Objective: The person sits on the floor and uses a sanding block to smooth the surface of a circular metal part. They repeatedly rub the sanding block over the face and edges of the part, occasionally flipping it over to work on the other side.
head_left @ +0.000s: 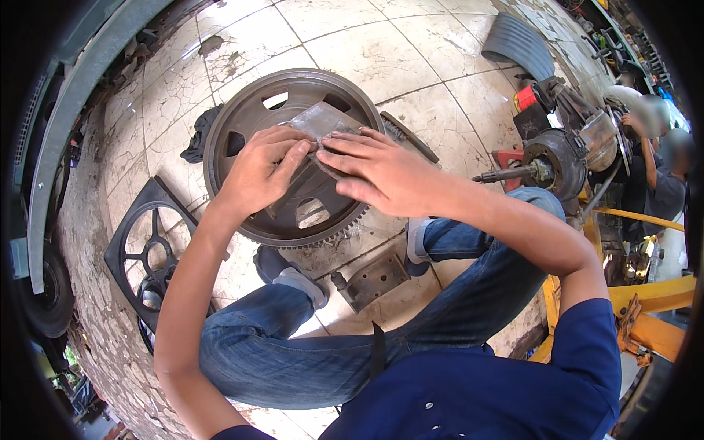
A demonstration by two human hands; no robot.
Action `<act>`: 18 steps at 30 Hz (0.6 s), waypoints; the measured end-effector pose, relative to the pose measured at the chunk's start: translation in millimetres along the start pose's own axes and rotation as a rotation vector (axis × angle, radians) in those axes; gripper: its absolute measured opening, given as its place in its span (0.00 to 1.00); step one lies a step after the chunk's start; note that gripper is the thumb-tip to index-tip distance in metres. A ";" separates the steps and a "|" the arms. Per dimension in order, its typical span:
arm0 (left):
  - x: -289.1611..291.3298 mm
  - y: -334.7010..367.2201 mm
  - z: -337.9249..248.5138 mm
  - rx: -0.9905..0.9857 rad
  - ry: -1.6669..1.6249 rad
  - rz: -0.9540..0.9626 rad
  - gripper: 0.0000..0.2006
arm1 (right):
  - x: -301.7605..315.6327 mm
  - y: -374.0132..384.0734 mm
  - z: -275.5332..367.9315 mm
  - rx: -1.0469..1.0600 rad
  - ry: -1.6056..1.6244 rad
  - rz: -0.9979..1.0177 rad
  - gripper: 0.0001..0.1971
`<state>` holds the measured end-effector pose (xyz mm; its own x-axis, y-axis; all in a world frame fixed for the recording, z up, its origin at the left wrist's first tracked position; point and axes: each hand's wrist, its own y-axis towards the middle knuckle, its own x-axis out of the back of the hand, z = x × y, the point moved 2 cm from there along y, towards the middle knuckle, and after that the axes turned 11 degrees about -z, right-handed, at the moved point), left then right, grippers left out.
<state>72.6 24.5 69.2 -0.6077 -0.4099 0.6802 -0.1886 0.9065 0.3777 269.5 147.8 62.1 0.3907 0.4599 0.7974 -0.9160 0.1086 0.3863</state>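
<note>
A large round metal flywheel (220, 172) with teeth along its near rim lies on the floor in front of me. Over its middle is a flat grey metal plate (323, 115), tilted, its near part covered by my hands. My left hand (268, 167) is closed at the plate's left edge, thumb pressed toward bent fingers. Across the plate's near right part lies my right hand (381, 165), fingers stretched out and thumb apart below. The fingertips of both hands almost meet. Whatever sits under them is hidden.
Between my feet lies a drilled metal plate (376, 280). A black frame with a spoked ring (150, 246) is at left, a dark cloth (199, 136) beside the flywheel, a brush (411, 137) to its right. An axle hub (554, 165) stands right; other people (656, 180) are beyond.
</note>
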 end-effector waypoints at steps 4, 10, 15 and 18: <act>-0.3 2.5 -10.1 0.118 0.076 0.032 0.12 | 9.8 15.0 -17.9 -0.268 0.300 0.134 0.23; -2.6 10.7 -31.9 0.401 0.091 0.107 0.16 | 20.4 26.2 -38.6 -0.570 0.494 0.250 0.28; -2.7 7.0 -25.1 0.371 0.089 0.106 0.19 | 11.1 27.4 -30.6 -0.101 0.114 0.116 0.23; -3.0 8.1 -22.5 0.378 0.055 0.119 0.19 | 3.9 27.2 -31.4 -0.037 0.013 0.086 0.25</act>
<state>90.3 30.7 84.3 -0.6025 -0.2952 0.7416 -0.3963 0.9171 0.0431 243.2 180.2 61.2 0.3099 0.4806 0.8203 -0.9488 0.1005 0.2995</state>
